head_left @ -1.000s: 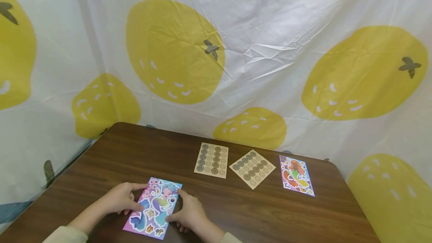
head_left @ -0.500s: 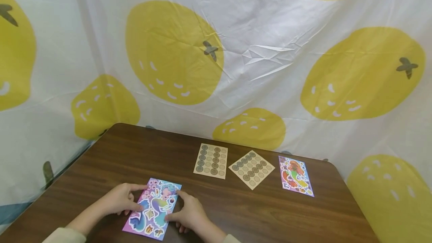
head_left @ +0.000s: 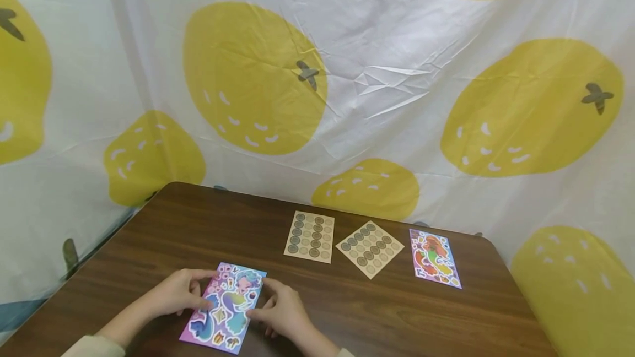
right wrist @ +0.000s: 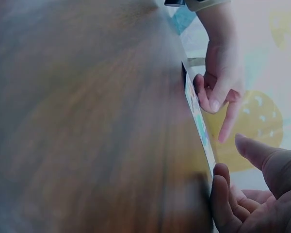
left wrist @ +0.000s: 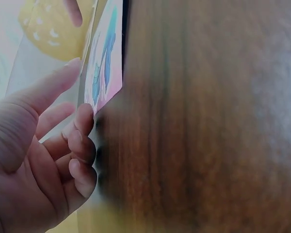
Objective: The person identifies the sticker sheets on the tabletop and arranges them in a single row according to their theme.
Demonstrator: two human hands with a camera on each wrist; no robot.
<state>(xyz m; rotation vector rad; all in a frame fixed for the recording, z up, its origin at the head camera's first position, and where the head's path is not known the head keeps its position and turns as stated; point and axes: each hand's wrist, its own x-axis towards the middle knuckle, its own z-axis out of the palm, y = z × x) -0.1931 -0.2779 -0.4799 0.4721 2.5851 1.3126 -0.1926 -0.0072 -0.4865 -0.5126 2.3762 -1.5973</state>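
A mermaid sticker sheet [head_left: 230,310], purple and blue, lies on the brown table [head_left: 397,313] between the two hands. At its left side, the left hand [head_left: 179,293] has its index fingertip by the upper edge and its thumb over the printed face. The left wrist view shows that thumb raised above the sheet [left wrist: 106,58], the other fingers loosely bent near its corner. Along the right edge, the right hand [head_left: 285,308] has its index finger near the top corner. Its thumb [right wrist: 250,150] stands off the surface in the right wrist view, fingertips right at the edge.
Two beige sheets of round stickers, one straight [head_left: 310,237] and one turned diagonally [head_left: 370,249], lie farther back. Another mermaid sheet [head_left: 435,258] with orange and green print lies at the right. A lemon-print curtain [head_left: 377,92] hangs behind the table.
The right thumb has drawn back slightly from the sheet's lower face to its right edge. The left hand and the sheet stay nearly in place.
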